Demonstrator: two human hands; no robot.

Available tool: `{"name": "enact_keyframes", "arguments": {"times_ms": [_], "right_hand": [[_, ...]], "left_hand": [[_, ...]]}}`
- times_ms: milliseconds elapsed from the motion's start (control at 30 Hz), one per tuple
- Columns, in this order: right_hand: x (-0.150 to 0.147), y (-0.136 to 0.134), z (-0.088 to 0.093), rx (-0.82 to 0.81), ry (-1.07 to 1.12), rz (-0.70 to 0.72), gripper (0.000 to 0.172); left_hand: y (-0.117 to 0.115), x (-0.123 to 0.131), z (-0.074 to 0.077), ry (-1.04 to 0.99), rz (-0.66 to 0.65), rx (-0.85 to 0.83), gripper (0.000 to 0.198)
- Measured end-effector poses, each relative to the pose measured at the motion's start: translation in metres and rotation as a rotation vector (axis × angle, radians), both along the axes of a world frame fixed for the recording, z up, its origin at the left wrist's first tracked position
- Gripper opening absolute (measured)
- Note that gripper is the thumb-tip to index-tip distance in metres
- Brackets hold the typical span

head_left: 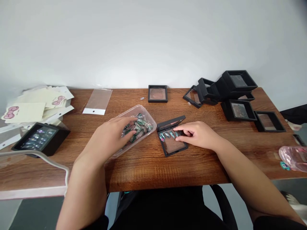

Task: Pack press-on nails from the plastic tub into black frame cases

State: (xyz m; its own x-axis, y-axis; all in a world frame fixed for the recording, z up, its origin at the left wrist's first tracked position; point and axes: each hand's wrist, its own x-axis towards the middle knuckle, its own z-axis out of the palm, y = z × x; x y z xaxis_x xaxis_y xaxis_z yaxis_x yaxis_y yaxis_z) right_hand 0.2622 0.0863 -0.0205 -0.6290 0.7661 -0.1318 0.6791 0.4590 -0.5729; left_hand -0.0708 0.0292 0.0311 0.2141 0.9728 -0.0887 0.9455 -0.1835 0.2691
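My left hand (111,135) reaches into a clear plastic tub (115,156) heaped with shiny green and silver press-on nails (144,126). Its thumb and forefinger are apart, with loose nails between and below them. A small black display case (176,151) lies with its lid (171,123) raised, just right of the tub. Several press-on nails stand in a row along its clear film, near the hinge. My right hand (200,135) comes in from the right, thumb and forefinger closed around the nail (177,134) at the row's right end. The other fingers are curled under.
Black display cases (240,80) are piled at the back right, and a single case (157,100) lies near the wall. On the left are printed cards (31,105), a clear bag (98,100) and stacked filled cases (39,137). A pink see-through item (294,158) sits at the right edge.
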Motion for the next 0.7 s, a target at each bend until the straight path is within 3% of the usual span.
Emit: {"name": "enact_keyframes", "arguments": {"times_ms": [233,500,700], "right_hand": [[0.001,-0.001,0.003,0.052,-0.002,0.010,0.034],[-0.001,-0.003,0.006,0.106,-0.020,0.031,0.031],[-0.002,-0.003,0.007,0.107,-0.027,0.030,0.031]], "left_hand": [[0.001,0.007,0.007,0.022,0.074,-0.046,0.044],[0.008,0.025,-0.014,0.129,0.032,0.010,0.062],[0.006,0.027,-0.011,0.203,0.080,-0.047,0.053]]}}
